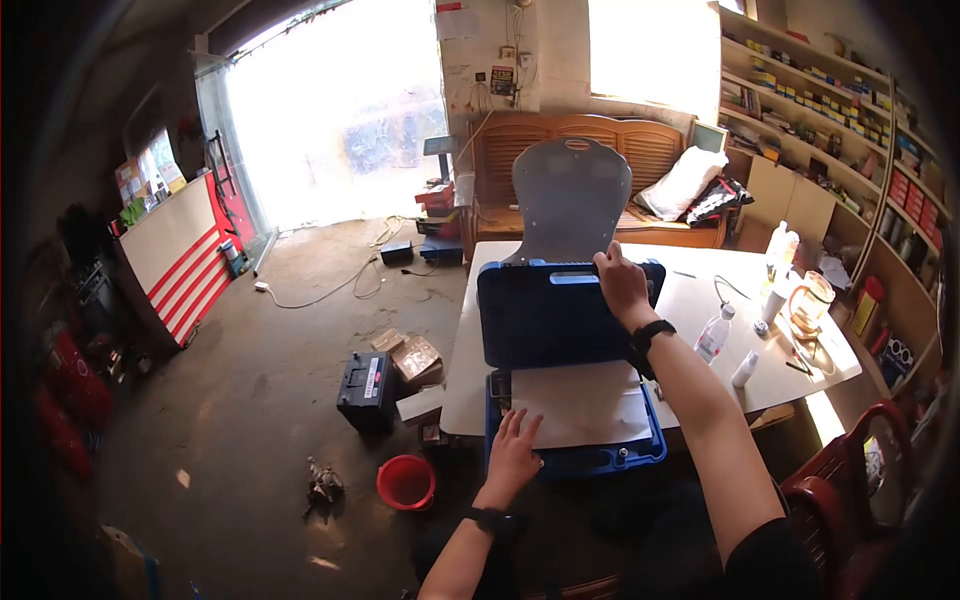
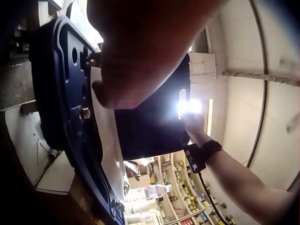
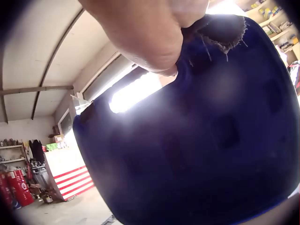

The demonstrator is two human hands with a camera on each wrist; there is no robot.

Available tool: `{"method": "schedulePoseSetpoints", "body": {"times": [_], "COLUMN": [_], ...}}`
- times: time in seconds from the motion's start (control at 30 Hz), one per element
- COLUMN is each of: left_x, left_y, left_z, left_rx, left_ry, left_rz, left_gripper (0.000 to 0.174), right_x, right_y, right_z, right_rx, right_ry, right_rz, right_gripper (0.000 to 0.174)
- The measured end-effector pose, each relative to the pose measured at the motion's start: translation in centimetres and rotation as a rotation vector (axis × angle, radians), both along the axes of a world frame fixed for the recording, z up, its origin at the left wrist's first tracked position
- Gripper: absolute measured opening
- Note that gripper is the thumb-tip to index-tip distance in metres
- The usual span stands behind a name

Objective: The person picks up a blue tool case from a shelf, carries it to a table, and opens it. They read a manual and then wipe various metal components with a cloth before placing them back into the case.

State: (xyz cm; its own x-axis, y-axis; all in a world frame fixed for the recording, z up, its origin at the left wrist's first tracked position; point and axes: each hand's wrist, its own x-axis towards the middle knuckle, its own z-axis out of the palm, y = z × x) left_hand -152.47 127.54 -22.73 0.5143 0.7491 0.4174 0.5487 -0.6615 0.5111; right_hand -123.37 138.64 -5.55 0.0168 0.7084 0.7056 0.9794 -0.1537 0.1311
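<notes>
Around the work I've got a grey chair (image 1: 570,185) right behind the raised lid (image 1: 550,330), a clear plastic bottle (image 1: 714,335) and a small white bottle (image 1: 745,368) to the right on the white table (image 1: 722,262). Black battery (image 1: 366,392) and red bucket (image 1: 405,483) on the floor, left. Lid blocks my head view of the table behind it; right forearm crosses close to the bottles.

Blue case (image 1: 600,463) sits at the table's near edge, lid upright, dark inside, handle slot up top. White sheet (image 1: 580,402) covers most of the base; small metal fittings on the front rim. Right hand (image 1: 624,288) grips the lid's top by the slot. Left hand (image 1: 514,452): fingers spread loosely at the sheet's left edge, gripping nothing; contact, can't tell.
</notes>
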Motion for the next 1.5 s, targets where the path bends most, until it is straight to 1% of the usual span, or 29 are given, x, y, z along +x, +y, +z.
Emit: {"method": "schedulePoseSetpoints", "body": {"times": [0.03, 0.1, 0.17, 0.2, 0.27, 0.3, 0.37, 0.47, 0.5, 0.53, 0.6, 0.7, 0.77, 0.83, 0.87, 0.9, 0.97, 1.0, 1.03, 1.07, 1.1, 1.17, 1.2, 1.23, 1.3, 1.37, 1.4, 1.43, 1.5], "left_x": [0.3, 0.8, 1.0, 1.2, 2.1, 2.4, 2.3, 2.3, 2.2, 2.3, 2.4, 2.3, 2.2, 2.0, 1.9, 2.0, 2.3, 2.5, 2.8, 2.9, 3.0, 3.4, 3.5, 3.8, 4.5, 5.0, 5.3, 5.5, 5.9], "left_y": [0.9, 2.3, 2.6, 2.5, 2.7, 2.7, 2.2, 3.1, 3.3, 3.5, 3.6, 3.4, 3.1, 2.9, 2.5, 2.7, 3.0, 3.0, 3.0, 2.9, 2.8, 3.2, 3.5, 3.6, 3.7, 3.8, 3.7, 3.6, 3.4], "left_z": [-0.7, -1.7, -1.9, -1.3, -1.9, -1.6, -0.4, -0.5, -0.3, -0.5, -0.7, -0.9, -0.6, -0.1, 0.9, 0.8, -0.1, 0.3, 0.7, 1.1, 1.5, 2.3, 2.4, 2.5, 2.6, 2.8, 2.8, 2.8, 2.4], "left_rx": [-0.011, -0.028, -0.039, -0.038, -0.009, 0.003, -0.024, 0.020, 0.007, 0.030, 0.041, 0.050, 0.060, 0.044, 0.071, 0.075, 0.095, 0.170, 0.192, 0.195, 0.195, 0.304, 0.341, 0.377, 0.402, 0.436, 0.486, 0.537, 0.567], "left_ry": [-0.008, 0.065, 0.032, 0.066, 0.130, 0.114, 0.148, 0.164, 0.186, 0.198, 0.199, 0.176, 0.143, 0.158, 0.124, 0.124, 0.019, -0.041, -0.090, -0.114, -0.136, -0.181, -0.189, -0.202, -0.239, -0.243, -0.222, -0.197, -0.271], "left_rz": [-0.007, -0.083, -0.101, -0.097, -0.072, -0.090, -0.055, -0.073, -0.083, -0.081, -0.076, -0.074, -0.080, -0.105, -0.108, -0.108, -0.207, -0.220, -0.201, -0.175, -0.151, -0.089, -0.057, -0.027, 0.040, 0.083, 0.100, 0.117, 0.272], "left_gripper": [0.059, 0.061, 0.058, 0.056, 0.052, 0.052, 0.054, 0.056, 0.056, 0.057, 0.058, 0.058, 0.057, 0.052, 0.041, 0.041, 0.029, 0.018, 0.014, 0.012, 0.011, 0.011, 0.012, 0.012, 0.012, 0.012, 0.015, 0.020, 0.035], "right_x": [0.2, 0.4, 0.9, 1.3, 1.5, 1.8, 2.2, 2.4, 2.6, 2.6, 2.4, 1.4, 0.8, 0.6, 0.4, 0.3, 1.3, 1.7, 1.5, 1.6, 1.6, 2.7, 2.0, 1.5, 0.1, 0.1, 0.3, 0.7, 1.2], "right_y": [1.4, 4.1, 7.2, 8.7, 10.5, 11.5, 13.2, 14.1, 14.1, 13.9, 12.5, 8.0, 4.4, -0.2, -2.6, -4.7, -7.9, -9.0, -10.5, -11.8, -13.6, -14.7, -14.7, -15.1, -15.2, -14.5, -14.0, -13.7, -13.6], "right_z": [-0.1, -0.6, -1.7, -2.5, -3.6, -4.4, -5.6, -6.5, -6.5, -6.7, -6.8, -6.4, -7.1, -8.4, -8.9, -9.6, -11.6, -11.7, -11.6, -11.1, -9.5, -10.0, -9.6, -9.0, -8.8, -10.0, -10.7, -11.1, -10.5], "right_rx": [-0.011, -0.008, -0.010, 0.022, 0.065, 0.081, 0.087, 0.072, -0.019, -0.016, -0.014, 0.090, 0.207, 0.094, 0.093, 0.087, 0.178, 0.222, 0.255, 0.185, -0.044, -0.438, -0.447, -0.591, -0.604, -0.545, -0.424, -0.316, -0.057], "right_ry": [-0.008, -0.019, 0.007, 0.063, 0.137, 0.141, 0.171, 0.200, 0.271, 0.285, 0.298, 0.360, 0.494, 0.770, 0.895, 1.022, 1.198, 1.228, 1.266, 1.292, 1.243, 1.248, 0.931, 0.838, 0.788, 0.675, 0.608, 0.559, 0.631], "right_rz": [-0.007, -0.098, -0.104, -0.101, -0.104, -0.106, -0.110, -0.105, -0.107, -0.078, -0.051, 0.179, 0.311, 0.230, 0.253, 0.278, 0.275, 0.276, 0.272, 0.288, 0.299, 0.507, 0.638, 0.623, 0.526, 0.491, 0.521, 0.483, 0.386], "right_gripper": [0.005, 0.005, 0.005, 0.005, 0.007, 0.008, 0.009, 0.008, 0.022, 0.023, 0.025, 0.029, 0.025, 0.019, 0.019, 0.021, 0.023, 0.023, 0.023, 0.023, 0.027, 0.038, 0.049, 0.052, 0.046, 0.036, 0.025, 0.019, 0.017]}}
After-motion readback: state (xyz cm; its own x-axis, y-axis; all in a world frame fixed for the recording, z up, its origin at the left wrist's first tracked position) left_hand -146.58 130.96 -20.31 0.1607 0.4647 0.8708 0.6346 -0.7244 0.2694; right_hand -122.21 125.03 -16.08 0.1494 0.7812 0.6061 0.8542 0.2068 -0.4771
